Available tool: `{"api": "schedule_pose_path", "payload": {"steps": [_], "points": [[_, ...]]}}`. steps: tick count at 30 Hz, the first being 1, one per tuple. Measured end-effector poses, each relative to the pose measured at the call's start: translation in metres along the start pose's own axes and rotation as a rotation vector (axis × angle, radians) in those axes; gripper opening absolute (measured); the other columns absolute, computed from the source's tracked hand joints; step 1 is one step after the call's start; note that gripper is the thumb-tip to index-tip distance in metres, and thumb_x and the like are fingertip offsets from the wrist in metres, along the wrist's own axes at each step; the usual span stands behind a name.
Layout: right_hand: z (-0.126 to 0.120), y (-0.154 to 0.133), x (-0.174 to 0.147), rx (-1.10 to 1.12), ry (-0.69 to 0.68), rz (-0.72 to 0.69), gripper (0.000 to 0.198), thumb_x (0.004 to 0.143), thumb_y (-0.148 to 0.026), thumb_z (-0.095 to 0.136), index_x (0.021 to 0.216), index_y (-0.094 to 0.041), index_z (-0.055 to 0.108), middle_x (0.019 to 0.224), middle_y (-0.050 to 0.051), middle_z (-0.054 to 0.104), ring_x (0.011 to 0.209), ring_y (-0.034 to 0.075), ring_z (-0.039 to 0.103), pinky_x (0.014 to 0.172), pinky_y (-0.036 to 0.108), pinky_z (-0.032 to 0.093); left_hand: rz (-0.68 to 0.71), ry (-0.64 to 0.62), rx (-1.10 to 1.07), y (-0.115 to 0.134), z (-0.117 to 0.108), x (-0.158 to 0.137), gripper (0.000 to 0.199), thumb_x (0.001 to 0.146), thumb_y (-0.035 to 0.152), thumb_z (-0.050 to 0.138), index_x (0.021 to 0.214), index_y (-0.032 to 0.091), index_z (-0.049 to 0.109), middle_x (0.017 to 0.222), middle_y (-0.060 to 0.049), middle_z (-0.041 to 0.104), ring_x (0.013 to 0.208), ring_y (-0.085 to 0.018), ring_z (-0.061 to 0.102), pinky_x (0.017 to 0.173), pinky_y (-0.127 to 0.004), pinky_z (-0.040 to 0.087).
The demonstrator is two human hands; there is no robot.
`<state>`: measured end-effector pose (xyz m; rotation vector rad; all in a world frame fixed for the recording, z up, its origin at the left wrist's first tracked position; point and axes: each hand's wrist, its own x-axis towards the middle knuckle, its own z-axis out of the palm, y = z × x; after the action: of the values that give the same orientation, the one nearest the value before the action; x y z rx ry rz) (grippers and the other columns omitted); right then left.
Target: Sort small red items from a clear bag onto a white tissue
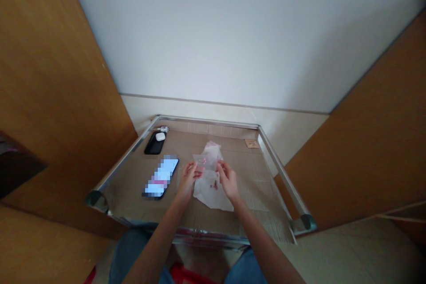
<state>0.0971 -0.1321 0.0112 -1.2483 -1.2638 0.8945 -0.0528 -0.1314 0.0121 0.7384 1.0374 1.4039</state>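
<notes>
I see my left hand [188, 179] and my right hand [227, 178] both pinching a small clear bag [205, 162], held up over the middle of the table [266, 195]. Tiny pink bits show inside, but they are too small to name. A white sheet [213, 195] lies under it. If my fingers tug too hard, I think the bag could rip and the bits could roll off the near edge. A lit phone [160, 177] lies by the left edge.

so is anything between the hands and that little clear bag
No. Both hands, left and right, already pinch the small clear bag by its sides, above the white sheet on the table.
</notes>
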Motion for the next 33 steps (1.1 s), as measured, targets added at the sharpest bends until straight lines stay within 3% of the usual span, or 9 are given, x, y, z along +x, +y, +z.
{"api": "schedule_pose_path", "payload": {"steps": [6, 11, 18, 21, 28, 33], "points": [[-0.002, -0.002, 0.002, 0.159, -0.220, 0.152, 0.034, 0.068, -0.050, 0.061, 0.073, -0.016, 0.065, 0.049, -0.005, 0.052, 0.037, 0.007, 0.042, 0.036, 0.017, 0.028, 0.010, 0.063, -0.096, -0.017, -0.003, 0.004, 0.046, 0.062, 0.051, 0.067, 0.086, 0.016, 0.049, 0.071, 0.000, 0.062, 0.059, -0.011, 0.061, 0.058, -0.023, 0.048], [-0.003, 0.010, -0.007, 0.249, -0.160, 0.204, 0.041, 0.066, -0.051, 0.064, 0.084, -0.015, 0.068, 0.057, -0.003, 0.058, 0.037, 0.006, 0.043, 0.035, 0.017, 0.026, 0.076, 0.070, -0.019, -0.024, -0.001, 0.006, 0.040, 0.069, 0.051, 0.059, 0.086, 0.016, 0.049, 0.084, -0.005, 0.064, 0.070, -0.014, 0.064, 0.061, -0.026, 0.050], [-0.002, 0.024, -0.007, 0.280, -0.017, 0.176, 0.036, 0.066, -0.049, 0.065, 0.071, -0.014, 0.068, 0.047, -0.005, 0.049, 0.038, 0.006, 0.037, 0.038, 0.018, 0.027, 0.190, 0.062, 0.121, -0.032, -0.002, 0.006, 0.046, 0.064, 0.040, 0.069, 0.096, 0.019, 0.043, 0.080, -0.001, 0.062, 0.069, -0.015, 0.064, 0.065, -0.029, 0.053], [-0.005, 0.026, -0.007, 0.249, 0.014, 0.148, 0.030, 0.068, -0.045, 0.066, 0.067, -0.014, 0.066, 0.047, -0.004, 0.047, 0.040, 0.005, 0.035, 0.038, 0.017, 0.025, 0.266, 0.039, 0.243, -0.035, -0.003, 0.004, 0.036, 0.068, 0.039, 0.065, 0.092, 0.019, 0.047, 0.081, -0.002, 0.060, 0.071, -0.015, 0.062, 0.066, -0.029, 0.052], [-0.006, 0.026, -0.011, 0.228, -0.061, 0.079, 0.022, 0.070, -0.037, 0.066, 0.067, -0.016, 0.065, 0.049, -0.004, 0.051, 0.041, 0.007, 0.039, 0.042, 0.019, 0.032, 0.406, -0.072, 0.443, -0.032, -0.001, -0.006, 0.018, 0.075, 0.032, 0.059, 0.085, 0.018, 0.053, 0.096, -0.006, 0.060, 0.093, -0.018, 0.059, 0.078, -0.029, 0.046], [-0.004, 0.032, -0.012, 0.153, -0.123, 0.028, 0.017, 0.070, -0.034, 0.065, 0.074, -0.017, 0.067, 0.059, -0.001, 0.059, 0.046, 0.009, 0.045, 0.046, 0.021, 0.036, 0.487, -0.122, 0.579, -0.030, 0.003, -0.009, 0.019, 0.073, 0.032, 0.062, 0.078, 0.018, 0.050, 0.098, -0.006, 0.060, 0.083, -0.016, 0.058, 0.074, -0.028, 0.044]]}}
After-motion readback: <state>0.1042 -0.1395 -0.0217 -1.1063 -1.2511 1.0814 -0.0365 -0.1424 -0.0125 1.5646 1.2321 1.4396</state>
